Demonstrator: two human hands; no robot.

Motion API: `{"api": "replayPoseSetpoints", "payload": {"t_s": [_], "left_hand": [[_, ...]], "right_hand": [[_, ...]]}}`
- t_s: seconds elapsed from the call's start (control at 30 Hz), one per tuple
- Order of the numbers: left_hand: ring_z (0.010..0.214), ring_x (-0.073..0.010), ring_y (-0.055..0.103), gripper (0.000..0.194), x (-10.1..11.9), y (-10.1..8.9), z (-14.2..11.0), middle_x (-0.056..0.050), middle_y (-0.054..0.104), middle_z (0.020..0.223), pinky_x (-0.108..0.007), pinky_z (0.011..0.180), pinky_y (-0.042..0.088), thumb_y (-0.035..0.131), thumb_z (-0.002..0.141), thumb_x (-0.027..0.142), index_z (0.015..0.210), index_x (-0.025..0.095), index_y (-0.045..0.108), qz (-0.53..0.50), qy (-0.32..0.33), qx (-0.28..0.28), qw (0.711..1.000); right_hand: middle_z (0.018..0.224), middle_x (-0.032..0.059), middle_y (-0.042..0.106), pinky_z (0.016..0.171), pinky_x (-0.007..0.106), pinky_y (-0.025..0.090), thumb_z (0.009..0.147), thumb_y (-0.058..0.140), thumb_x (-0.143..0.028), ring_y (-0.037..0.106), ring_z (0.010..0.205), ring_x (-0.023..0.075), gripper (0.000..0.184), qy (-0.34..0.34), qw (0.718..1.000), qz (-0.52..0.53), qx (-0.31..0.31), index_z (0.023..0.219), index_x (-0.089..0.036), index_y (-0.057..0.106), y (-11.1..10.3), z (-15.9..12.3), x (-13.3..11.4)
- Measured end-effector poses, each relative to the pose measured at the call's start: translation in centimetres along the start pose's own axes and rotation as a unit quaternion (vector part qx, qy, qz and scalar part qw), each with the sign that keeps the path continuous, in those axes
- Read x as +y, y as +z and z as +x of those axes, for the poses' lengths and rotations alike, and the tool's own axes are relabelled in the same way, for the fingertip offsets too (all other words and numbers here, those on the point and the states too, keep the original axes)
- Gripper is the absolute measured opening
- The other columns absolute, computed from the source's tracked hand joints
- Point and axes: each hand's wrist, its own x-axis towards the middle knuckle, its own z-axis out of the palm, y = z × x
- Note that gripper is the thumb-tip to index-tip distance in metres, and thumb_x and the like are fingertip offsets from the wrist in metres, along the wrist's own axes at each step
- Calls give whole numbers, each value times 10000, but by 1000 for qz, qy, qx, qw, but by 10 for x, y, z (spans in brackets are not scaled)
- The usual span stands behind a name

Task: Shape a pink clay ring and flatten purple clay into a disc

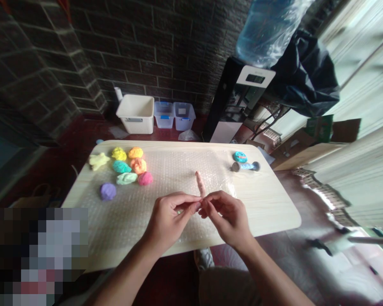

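Note:
A thin, bumpy roll of peach-pink modelling clay points away from me over the bubble wrap. At its near end my left hand and my right hand meet, both with fingers pinched together on it. The fingertips hide that end of the roll. To the left lie several soft clay lumps, among them a purple lump, a pink lump, an orange lump, a teal lump, a pale green lump and a pale yellow piece.
Bubble wrap covers much of the pale wooden table. At its right stand a teal round piece and a dumbbell-shaped object. Beyond are a white bin, two clear boxes and a water dispenser. A blurred-out patch fills the lower left.

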Motion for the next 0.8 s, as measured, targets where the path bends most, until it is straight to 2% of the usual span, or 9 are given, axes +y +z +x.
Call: {"api": "replayPoseSetpoints", "payload": {"t_s": [0.13,0.27,0.37,0.53,0.67,0.8], "left_hand": [[827,-198,795,109,0,2,0,-62,828,930,-276,766,649,761,931,244,1011,192,816,-36,-13,5,999],[855,-184,787,94,1,-1,1,-53,821,936,-247,771,632,749,936,206,963,210,840,23,22,17,999],[840,-180,783,81,1,-1,0,-50,816,922,-242,764,630,763,931,223,947,211,841,38,26,19,999],[881,-214,804,172,-2,4,-1,-82,836,1000,-292,806,662,783,925,292,1052,184,822,-55,-20,25,998],[810,-205,799,121,-1,4,0,-79,828,900,-271,750,662,795,904,262,963,167,841,-59,-15,28,998],[769,-201,796,84,0,5,1,-69,821,831,-262,729,663,816,874,231,915,164,848,-53,-24,33,998]], "right_hand": [[767,53,766,590,279,614,994,728,-372,744,643,173,181,2,1000,0,18,973,-192,716,-1,0,-1],[790,69,792,582,277,619,960,773,-356,768,671,192,173,-2,999,-41,7,975,-185,752,-5,0,-2],[795,75,804,612,285,633,973,758,-351,779,686,196,171,-4,1000,-28,4,988,-182,779,-6,0,0],[785,63,807,639,266,634,992,736,-334,777,674,173,160,-11,999,-5,35,995,-181,783,-1,1,1],[830,69,818,641,254,626,976,756,-308,760,676,156,146,-14,1000,-2,9,1045,-185,796,0,2,0],[786,71,812,625,256,615,977,754,-309,757,674,164,142,-11,1000,-28,1,975,-179,811,-3,1,2]]}}
